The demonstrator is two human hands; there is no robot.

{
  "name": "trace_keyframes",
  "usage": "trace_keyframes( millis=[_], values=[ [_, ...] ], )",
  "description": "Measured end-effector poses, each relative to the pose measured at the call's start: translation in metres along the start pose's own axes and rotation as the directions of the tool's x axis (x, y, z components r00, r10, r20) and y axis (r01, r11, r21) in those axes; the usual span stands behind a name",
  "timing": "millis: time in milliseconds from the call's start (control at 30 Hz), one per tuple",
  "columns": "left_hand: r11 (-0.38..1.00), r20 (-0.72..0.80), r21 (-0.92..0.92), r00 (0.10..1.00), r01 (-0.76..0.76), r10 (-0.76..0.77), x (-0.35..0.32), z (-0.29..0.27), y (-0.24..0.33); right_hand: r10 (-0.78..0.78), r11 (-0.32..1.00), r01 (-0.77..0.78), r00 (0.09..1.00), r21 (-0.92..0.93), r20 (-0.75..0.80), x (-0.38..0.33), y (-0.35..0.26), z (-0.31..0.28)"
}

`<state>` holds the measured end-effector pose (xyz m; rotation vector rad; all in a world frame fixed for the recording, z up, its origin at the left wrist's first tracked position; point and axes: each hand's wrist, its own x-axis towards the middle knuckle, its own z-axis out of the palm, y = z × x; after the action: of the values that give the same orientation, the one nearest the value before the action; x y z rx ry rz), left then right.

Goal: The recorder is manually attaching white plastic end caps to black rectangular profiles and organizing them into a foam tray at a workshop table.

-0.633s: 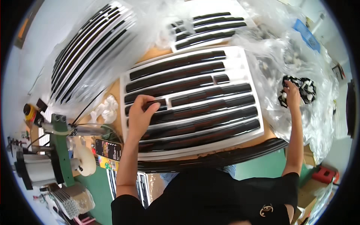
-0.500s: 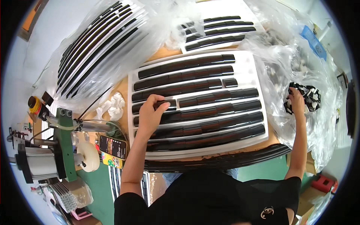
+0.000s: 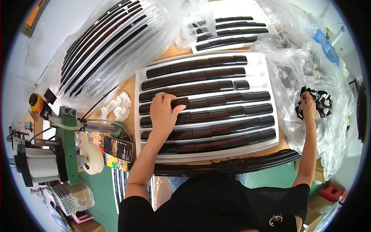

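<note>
My left hand pinches a short, glossy black piece between thumb and fingers, at the left part of the fourth row in a white tray. Similar black pieces lie end to end in several slightly curved rows across the tray. One short piece sits a little apart at the right end of the third row. Over to the right, my right hand reaches down into a black-and-white heap amid clear plastic. Its fingers are drawn together; what they hold is hidden.
Plastic-wrapped black strips lie at the far left, and another white tray stands behind. Left of the tray are crumpled tissue, a phone and a green-framed machine. Dark curved strips run along the near edge.
My left hand has moved slightly right along the row with the black piece, and the gap before the neighbouring pieces has closed. My right hand stays at the heap, its fingers drawn closer together.
</note>
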<state>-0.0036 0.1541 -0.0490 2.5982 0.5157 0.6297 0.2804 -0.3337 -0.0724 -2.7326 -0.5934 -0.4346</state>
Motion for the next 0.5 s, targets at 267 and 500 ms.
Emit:
trace_keyframes(
  millis=[267, 500],
  values=[
    [0.901, 0.349, 0.146, 0.873, -0.409, 0.34, 0.009, -0.048, -0.042, 0.316, 0.948, -0.263, 0.845, 0.179, -0.432, -0.009, 0.009, -0.018],
    [0.833, 0.322, 0.193, 0.835, -0.519, 0.446, 0.005, -0.057, -0.049, 0.597, 0.257, 0.039, 0.779, 0.966, -0.191, -0.049, -0.039, -0.057]
  ],
)
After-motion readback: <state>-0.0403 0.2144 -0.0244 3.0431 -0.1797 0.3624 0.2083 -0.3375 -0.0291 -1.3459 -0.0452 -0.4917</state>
